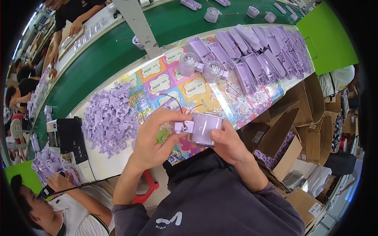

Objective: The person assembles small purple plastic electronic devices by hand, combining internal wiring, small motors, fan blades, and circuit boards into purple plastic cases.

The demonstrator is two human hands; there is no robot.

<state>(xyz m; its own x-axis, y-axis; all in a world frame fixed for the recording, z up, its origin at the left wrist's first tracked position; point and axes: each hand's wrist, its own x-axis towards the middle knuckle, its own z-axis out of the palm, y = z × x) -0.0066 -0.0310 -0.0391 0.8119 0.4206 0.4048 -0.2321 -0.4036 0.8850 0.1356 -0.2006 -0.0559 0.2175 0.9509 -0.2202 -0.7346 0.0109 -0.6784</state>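
In front of my body, my right hand (229,142) is closed around a purple plastic cup-shaped housing (205,129). My left hand (154,137) pinches a small purple plastic clip part (183,126) against the left side of that housing. A thin dark wire arcs up near my left fingertips. Beyond my hands, two round purple housings with clear tops (213,71) stand on the colourful printed sheet (195,88). To the left of my left hand lies a big heap of small purple plastic parts (109,118).
Rows of long purple shells (252,67) cover the table's right end. A green conveyor belt (98,74) runs behind, past a grey metal post (136,23). At left sits a black box-shaped device (71,140) beside a co-worker (75,208). Open cardboard boxes (289,157) stand at right.
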